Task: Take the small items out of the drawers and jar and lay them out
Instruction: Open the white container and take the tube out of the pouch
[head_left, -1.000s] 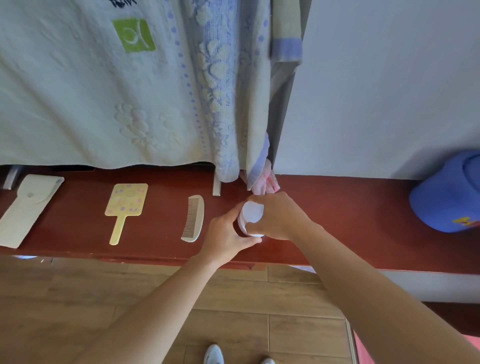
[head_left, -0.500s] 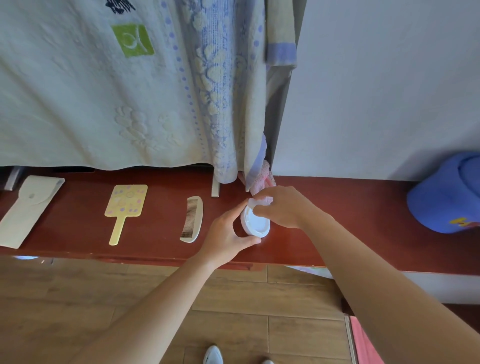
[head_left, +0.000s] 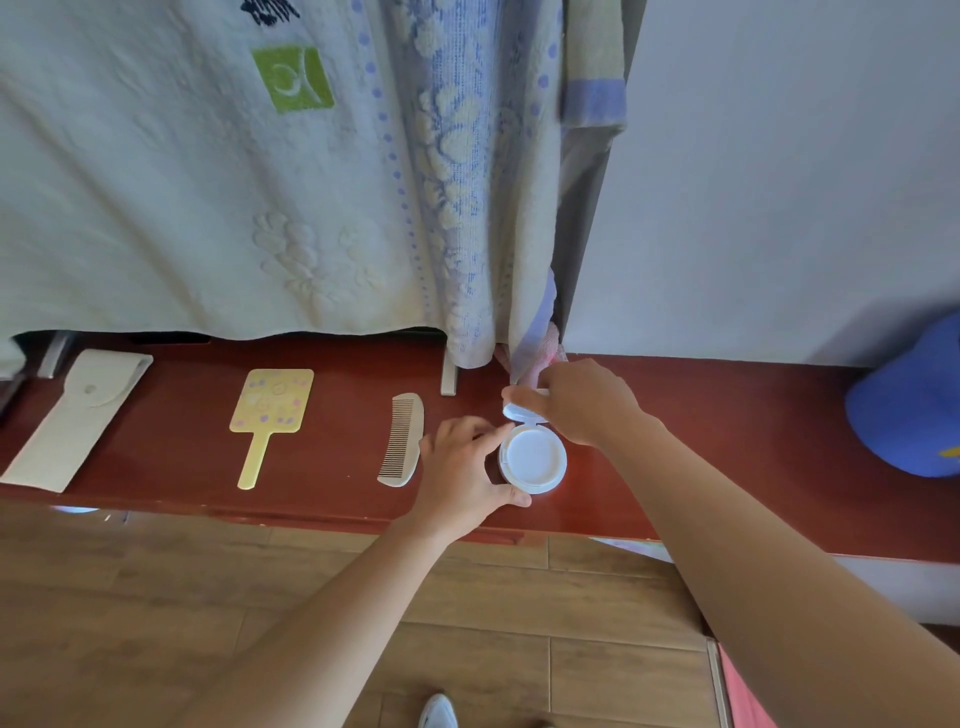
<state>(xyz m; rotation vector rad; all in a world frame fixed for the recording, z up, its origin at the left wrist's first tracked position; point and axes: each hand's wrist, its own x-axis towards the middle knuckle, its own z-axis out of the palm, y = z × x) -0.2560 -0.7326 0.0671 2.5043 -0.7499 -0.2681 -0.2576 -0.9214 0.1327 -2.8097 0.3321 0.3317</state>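
Observation:
A small round white jar (head_left: 533, 459) rests on the red-brown shelf (head_left: 727, 467), its hinged lid (head_left: 518, 411) tipped up at the back. My left hand (head_left: 462, 470) grips the jar's left side with thumb and fingers. My right hand (head_left: 576, 402) pinches the raised lid from behind. To the left lie a cream comb (head_left: 401, 439), a yellow hand mirror (head_left: 269, 415) and a white pouch (head_left: 72, 415), laid in a row. What the jar holds is not visible.
Towels (head_left: 260, 182) hang down over the shelf's back, with a pink cloth (head_left: 540, 358) bunched behind my right hand. A blue cap (head_left: 909, 405) sits at the far right. Wooden floor (head_left: 208, 597) lies below the shelf's front edge.
The jar went from being held up between both hands to resting on the shelf. My right hand lifted the lid open and moved back behind it.

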